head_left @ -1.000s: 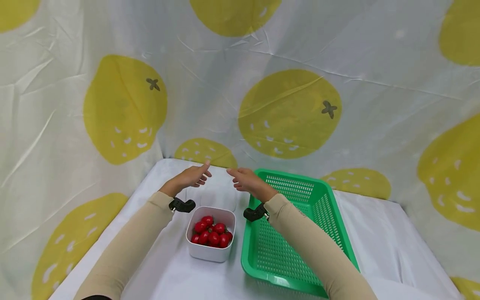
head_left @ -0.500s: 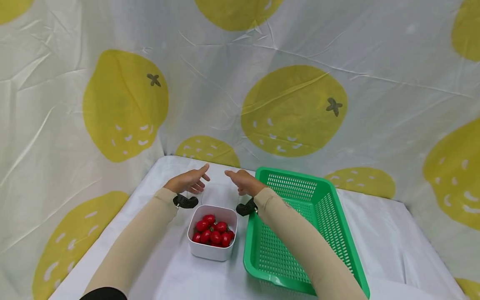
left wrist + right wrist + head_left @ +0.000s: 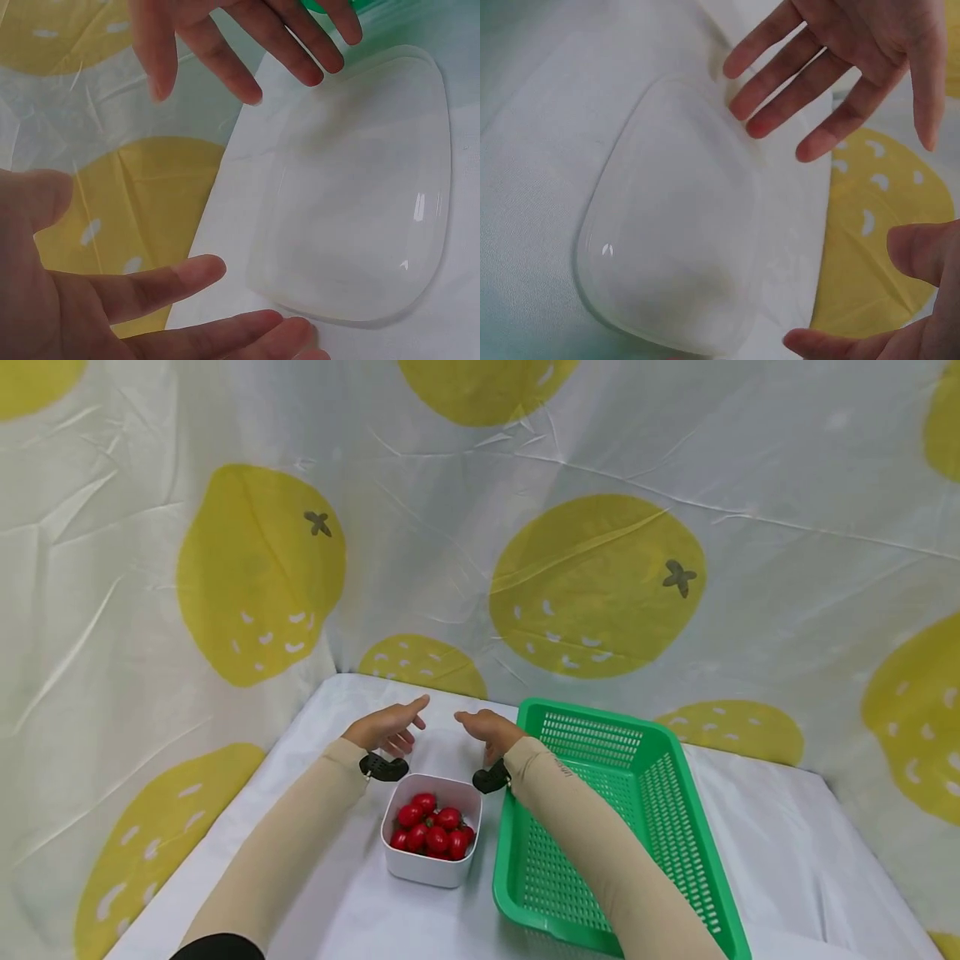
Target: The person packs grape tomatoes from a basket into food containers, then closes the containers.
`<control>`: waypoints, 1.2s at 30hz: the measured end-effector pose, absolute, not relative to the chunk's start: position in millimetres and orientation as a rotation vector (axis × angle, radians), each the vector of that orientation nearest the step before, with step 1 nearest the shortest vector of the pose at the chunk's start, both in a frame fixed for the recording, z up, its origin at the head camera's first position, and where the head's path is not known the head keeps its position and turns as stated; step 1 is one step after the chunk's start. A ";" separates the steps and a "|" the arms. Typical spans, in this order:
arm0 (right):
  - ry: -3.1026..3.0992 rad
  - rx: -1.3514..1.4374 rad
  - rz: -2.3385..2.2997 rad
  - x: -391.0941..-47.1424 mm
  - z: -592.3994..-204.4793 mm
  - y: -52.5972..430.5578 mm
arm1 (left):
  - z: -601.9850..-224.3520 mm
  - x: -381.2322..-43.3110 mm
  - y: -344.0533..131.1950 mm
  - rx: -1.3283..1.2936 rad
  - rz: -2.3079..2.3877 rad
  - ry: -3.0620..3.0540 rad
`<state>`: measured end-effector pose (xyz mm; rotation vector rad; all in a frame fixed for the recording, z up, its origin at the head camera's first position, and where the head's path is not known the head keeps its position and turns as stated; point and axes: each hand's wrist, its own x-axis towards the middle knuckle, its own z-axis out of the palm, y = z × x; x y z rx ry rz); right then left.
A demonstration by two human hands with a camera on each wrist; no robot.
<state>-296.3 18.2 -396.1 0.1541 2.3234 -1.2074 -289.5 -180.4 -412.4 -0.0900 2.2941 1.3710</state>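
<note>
A translucent plastic lid (image 3: 352, 195) with rounded corners lies flat on the white cloth. Behind the white container (image 3: 429, 867), my left hand (image 3: 386, 727) hovers over the lid's left side, fingers spread and relaxed. Facing it from the right is my right hand (image 3: 491, 732), its thumb pointing inward and its fingers loosely extended in the right wrist view. Neither hand holds anything. Fingertips of both hands lie near the lid's edges in the wrist views; whether any touch it I cannot tell. Several red cherry tomatoes (image 3: 437, 837) fill the lower part of the container.
A large green plastic basket (image 3: 517, 893) stands right of the container, with my right forearm reaching across it. A white cloth covers the table (image 3: 337, 893). Lemon-patterned curtain (image 3: 420, 552) hangs behind and at the left.
Both hands have lowered slightly, and the right hand has come in a little closer toward the left. The view has shifted slightly; the container and basket look unmoved.
</note>
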 end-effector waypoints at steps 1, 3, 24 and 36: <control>2.316 0.153 -1.215 -295.9 -396.4 19.0 | -412.4 -289.2 -179.5 -0.095 1.374 2.290; 2.310 0.152 -1.212 -295.5 -397.4 20.3 | -411.8 -288.1 -178.0 -0.105 1.376 2.283; 2.256 0.138 -1.279 -287.6 -390.5 23.5 | -414.1 -285.9 -180.8 -0.163 1.434 2.270; 2.116 0.114 -1.533 -287.0 -377.7 26.9 | -398.9 -280.3 -186.1 -0.172 1.469 2.305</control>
